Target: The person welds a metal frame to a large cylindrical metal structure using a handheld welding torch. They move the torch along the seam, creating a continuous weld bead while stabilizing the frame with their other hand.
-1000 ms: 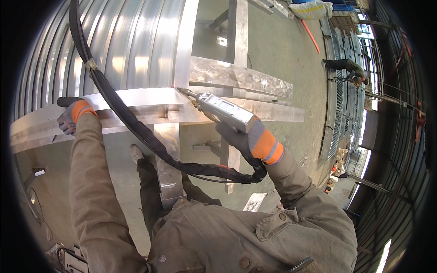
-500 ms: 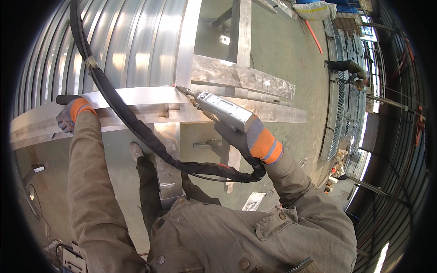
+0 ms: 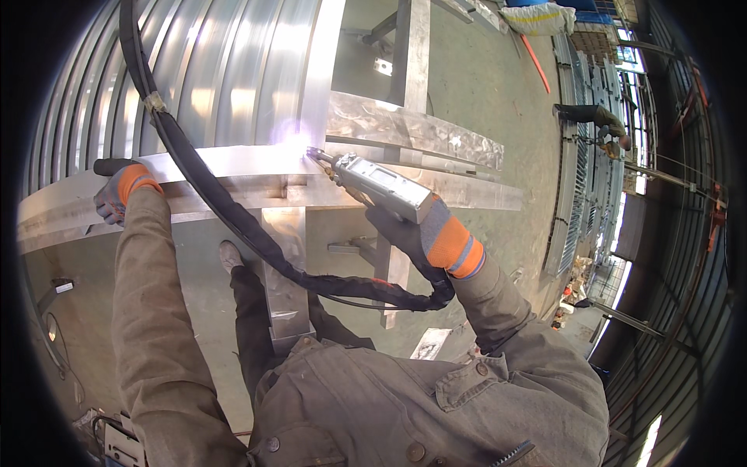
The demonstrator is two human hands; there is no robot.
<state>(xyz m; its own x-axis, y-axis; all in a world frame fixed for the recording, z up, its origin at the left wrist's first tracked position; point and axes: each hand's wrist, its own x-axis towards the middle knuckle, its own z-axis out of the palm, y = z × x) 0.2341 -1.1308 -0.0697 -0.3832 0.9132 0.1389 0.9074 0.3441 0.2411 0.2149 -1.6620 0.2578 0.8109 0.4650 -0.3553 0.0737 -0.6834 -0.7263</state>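
Observation:
In my right hand [image 3: 424, 237], gloved in grey and orange, is a silver handheld welding gun [image 3: 385, 187], my fingers closed round its handle. Its tip meets the corner where the ribbed metal panel [image 3: 210, 86] joins a flat metal bar [image 3: 226, 162], and a bright white-violet glow hides the exact contact point. My left hand [image 3: 124, 193] is closed over the front edge of that bar, left of the glow. A thick black sleeved cable [image 3: 233, 222] runs from the gun, loops below it and crosses over the bar and panel.
A metal support beam [image 3: 285, 272] stands between my legs under the bar. More metal bars [image 3: 420, 132] extend to the right. At the far right another person [image 3: 599, 121] bends over near stacked metal lengths [image 3: 580, 179]. A white sack [image 3: 537, 19] and a red strip [image 3: 535, 64] lie on the floor.
A bright white-violet glow has appeared at the gun's tip, where only a small red spot showed before. Both hands have stayed nearly in place.

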